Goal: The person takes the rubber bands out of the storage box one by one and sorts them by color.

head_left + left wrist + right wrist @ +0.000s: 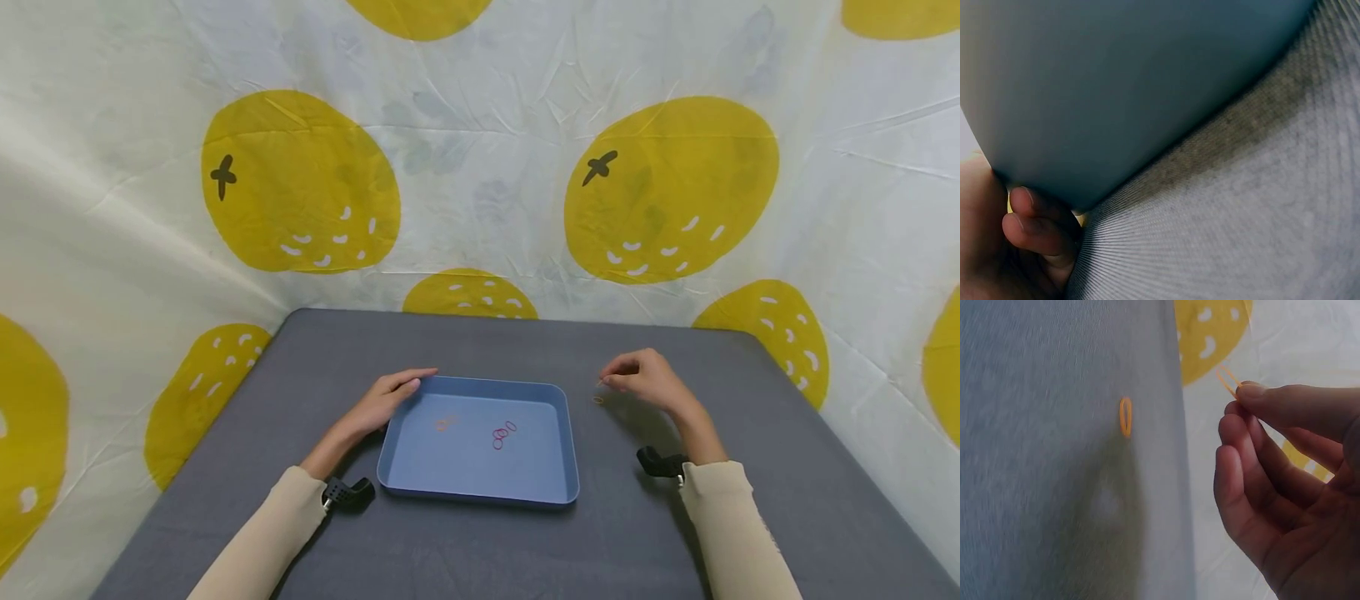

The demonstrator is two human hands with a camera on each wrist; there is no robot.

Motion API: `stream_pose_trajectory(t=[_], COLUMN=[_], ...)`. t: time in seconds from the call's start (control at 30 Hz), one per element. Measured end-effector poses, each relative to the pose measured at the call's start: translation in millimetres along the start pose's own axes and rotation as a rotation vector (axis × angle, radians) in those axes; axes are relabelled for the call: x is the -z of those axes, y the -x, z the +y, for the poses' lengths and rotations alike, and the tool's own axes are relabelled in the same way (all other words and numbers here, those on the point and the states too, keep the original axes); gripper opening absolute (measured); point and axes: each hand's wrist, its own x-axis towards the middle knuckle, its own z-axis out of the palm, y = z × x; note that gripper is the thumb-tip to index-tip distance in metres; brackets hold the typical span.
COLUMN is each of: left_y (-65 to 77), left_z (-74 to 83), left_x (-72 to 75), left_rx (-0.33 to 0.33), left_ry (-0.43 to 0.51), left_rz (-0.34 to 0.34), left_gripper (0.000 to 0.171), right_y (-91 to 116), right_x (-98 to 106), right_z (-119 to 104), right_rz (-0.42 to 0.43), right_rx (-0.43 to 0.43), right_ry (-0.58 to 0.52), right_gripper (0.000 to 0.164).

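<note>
In the head view a blue tray [450,475] lies on the grey table. My left hand [382,405] holds its far left corner, the thumb at the rim and the index finger stretched along the far edge. The left wrist view shows curled fingers [1035,225] against the outer wall of the tray [1122,94]. To the right of the tray, my right hand [647,379] is raised over the table. Its thumb and index finger pinch an orange rubber band [1227,380]. Below it another orange rubber band [1125,417] lies on the cloth.
Inside the tray are orange rubber bands [441,425] left of the middle and several red rubber bands [498,443] near the middle. A white curtain [480,200] with yellow fruit prints hangs behind the table [495,550]. Each wrist wears a black camera mount [660,462].
</note>
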Motion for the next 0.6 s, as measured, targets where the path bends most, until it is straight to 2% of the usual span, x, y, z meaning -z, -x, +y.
stream_pose_trajectory(t=[0.27, 0.6], left_y=[3.3, 5.0], left_z=[0.3, 0.7], left_x=[0.3, 2.5], left_rx=[-0.002, -0.013], left_ry=[-0.016, -0.001], left_rz=[0.005, 0.008], left_gripper=[0.042, 0.042], right_y=[1.3, -0.5], right_x=[0.9, -9.7], right_z=[17.9, 28.7], right_rz=[-0.045, -0.076], right_rx=[-0.07, -0.137], right_ry=[0.041, 0.02], right_gripper=[0.013, 0.012])
